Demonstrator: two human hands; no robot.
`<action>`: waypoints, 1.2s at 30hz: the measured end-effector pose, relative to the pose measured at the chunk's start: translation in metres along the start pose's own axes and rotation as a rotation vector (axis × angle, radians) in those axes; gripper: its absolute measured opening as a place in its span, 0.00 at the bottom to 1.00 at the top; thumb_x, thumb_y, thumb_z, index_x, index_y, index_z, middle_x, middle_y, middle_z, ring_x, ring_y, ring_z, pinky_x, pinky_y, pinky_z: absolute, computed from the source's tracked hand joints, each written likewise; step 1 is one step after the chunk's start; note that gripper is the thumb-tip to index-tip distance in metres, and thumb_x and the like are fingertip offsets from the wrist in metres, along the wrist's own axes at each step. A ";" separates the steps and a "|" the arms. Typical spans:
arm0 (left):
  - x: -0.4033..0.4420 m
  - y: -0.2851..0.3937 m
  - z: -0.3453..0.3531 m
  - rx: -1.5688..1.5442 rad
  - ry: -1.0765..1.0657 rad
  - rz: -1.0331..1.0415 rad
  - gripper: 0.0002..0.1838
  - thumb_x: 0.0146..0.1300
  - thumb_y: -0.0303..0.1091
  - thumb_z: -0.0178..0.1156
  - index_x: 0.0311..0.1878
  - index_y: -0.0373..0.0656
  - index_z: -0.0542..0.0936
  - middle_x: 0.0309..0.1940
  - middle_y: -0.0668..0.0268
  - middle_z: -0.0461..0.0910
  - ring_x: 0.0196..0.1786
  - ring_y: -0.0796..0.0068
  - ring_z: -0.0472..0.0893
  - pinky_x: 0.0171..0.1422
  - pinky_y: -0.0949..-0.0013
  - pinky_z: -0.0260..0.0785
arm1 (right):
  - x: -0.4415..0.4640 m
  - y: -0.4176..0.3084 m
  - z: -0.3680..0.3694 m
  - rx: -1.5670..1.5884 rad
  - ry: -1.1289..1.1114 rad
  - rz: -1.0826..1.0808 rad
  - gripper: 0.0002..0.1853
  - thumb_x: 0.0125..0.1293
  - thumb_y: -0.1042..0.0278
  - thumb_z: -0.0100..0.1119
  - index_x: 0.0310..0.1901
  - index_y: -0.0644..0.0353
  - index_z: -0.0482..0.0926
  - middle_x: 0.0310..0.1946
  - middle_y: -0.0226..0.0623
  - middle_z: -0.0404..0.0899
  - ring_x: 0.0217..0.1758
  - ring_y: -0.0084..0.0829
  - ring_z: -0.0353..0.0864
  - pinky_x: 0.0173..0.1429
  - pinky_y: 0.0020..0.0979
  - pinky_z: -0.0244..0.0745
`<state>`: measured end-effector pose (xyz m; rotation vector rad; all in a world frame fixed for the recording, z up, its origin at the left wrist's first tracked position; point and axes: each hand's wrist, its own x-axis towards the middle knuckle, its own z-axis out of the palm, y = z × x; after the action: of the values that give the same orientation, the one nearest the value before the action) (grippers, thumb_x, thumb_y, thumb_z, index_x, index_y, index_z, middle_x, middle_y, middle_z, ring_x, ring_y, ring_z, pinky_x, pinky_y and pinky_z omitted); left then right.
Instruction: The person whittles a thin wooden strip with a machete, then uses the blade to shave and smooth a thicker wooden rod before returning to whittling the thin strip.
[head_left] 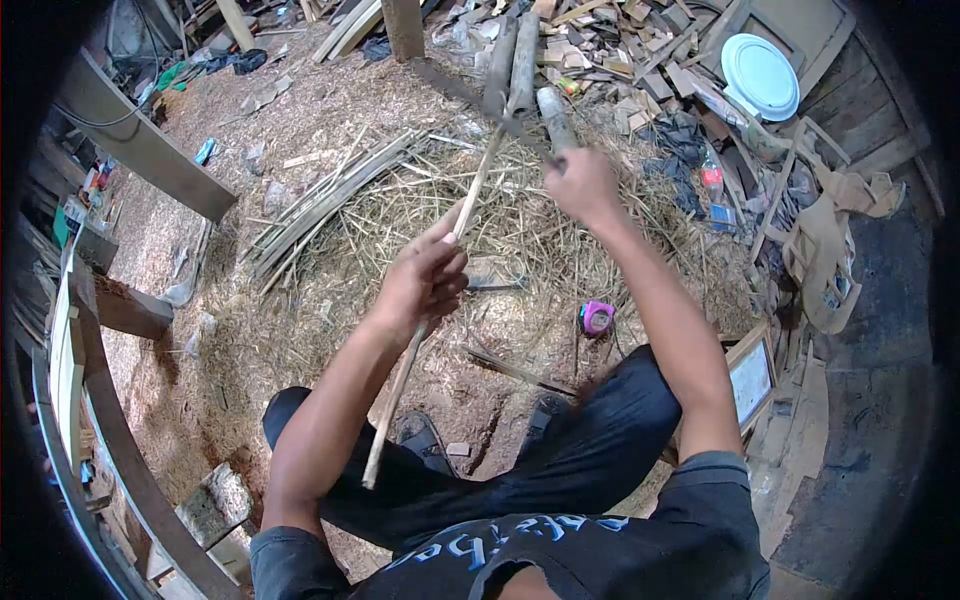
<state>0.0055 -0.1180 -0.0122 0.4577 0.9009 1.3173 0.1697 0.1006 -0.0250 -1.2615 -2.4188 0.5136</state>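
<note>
One long, slender, pale strip (481, 180), slightly bowed, slants between the person's knees and the littered floor (255, 365). The left hand (432, 275) curls closed around its middle; the right (585, 188) clenches one dark blade (463, 95) crossing its far end. One pink tape measure (597, 319) lies nearby.

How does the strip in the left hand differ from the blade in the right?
The strip is pale tan; the blade is dark. The left hand grips the strip partway along; the right hand holds the blade at one end. In the picture, the strip slants down leftward, the blade down rightward. Both are long and narrow.
</note>
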 end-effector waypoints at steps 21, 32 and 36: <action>-0.004 -0.011 0.006 0.082 0.032 -0.014 0.28 0.76 0.34 0.46 0.77 0.51 0.58 0.20 0.79 0.57 0.18 0.87 0.56 0.17 0.80 0.46 | 0.012 0.004 0.003 -0.127 -0.110 0.083 0.08 0.58 0.64 0.55 0.29 0.57 0.81 0.17 0.40 0.78 0.25 0.35 0.83 0.32 0.39 0.79; 0.005 -0.027 -0.005 0.203 0.054 0.025 0.27 0.77 0.31 0.43 0.77 0.53 0.58 0.19 0.80 0.57 0.18 0.87 0.56 0.20 0.79 0.51 | 0.008 -0.013 0.011 -0.195 -0.215 -0.059 0.12 0.57 0.58 0.57 0.28 0.58 0.81 0.21 0.41 0.82 0.24 0.36 0.83 0.39 0.44 0.80; -0.007 -0.022 0.000 0.265 0.050 0.003 0.27 0.77 0.31 0.45 0.77 0.53 0.58 0.21 0.80 0.55 0.19 0.87 0.55 0.21 0.78 0.50 | 0.043 0.025 0.013 -0.133 0.008 0.059 0.17 0.56 0.57 0.56 0.36 0.62 0.85 0.24 0.48 0.83 0.33 0.47 0.86 0.45 0.46 0.80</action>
<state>0.0197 -0.1297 -0.0263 0.6332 1.1232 1.2218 0.1580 0.1472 -0.0416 -1.3900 -2.4503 0.3679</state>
